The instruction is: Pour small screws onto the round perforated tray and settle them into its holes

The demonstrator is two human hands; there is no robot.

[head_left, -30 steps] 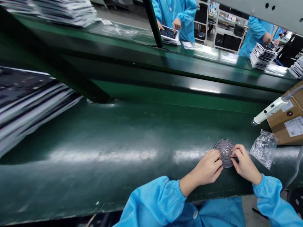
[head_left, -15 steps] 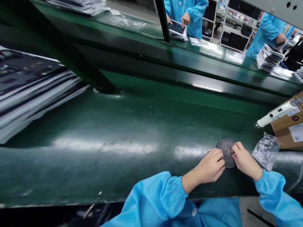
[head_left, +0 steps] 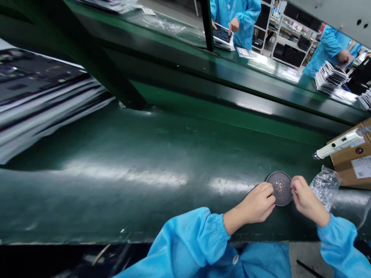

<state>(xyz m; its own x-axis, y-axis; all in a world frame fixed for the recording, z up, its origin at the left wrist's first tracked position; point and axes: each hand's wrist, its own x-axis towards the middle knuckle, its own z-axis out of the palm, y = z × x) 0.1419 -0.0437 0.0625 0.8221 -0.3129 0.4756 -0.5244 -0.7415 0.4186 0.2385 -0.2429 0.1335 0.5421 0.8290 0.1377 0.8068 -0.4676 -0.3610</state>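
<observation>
A small round perforated tray (head_left: 279, 186) with tiny shiny parts in it lies near the front edge of the green bench (head_left: 162, 162). My left hand (head_left: 257, 204) rests on the bench with curled fingers touching the tray's left rim. My right hand (head_left: 304, 199) hovers at the tray's right rim, its fingers pinched together; whatever they hold is too small to make out. Both arms wear blue sleeves.
A crumpled clear plastic bag (head_left: 325, 186) lies just right of my right hand. A white pen-shaped tool (head_left: 337, 144) rests against a cardboard box (head_left: 353, 162) at the right. Stacked dark panels (head_left: 37, 100) sit at the left. Across the line, people in blue coats (head_left: 240, 17) handle more stacks (head_left: 330, 77).
My right hand has moved from over the tray's middle to its right rim, fingers still pinched. The view has shifted slightly to the left and down. My left hand stays on the left rim.
</observation>
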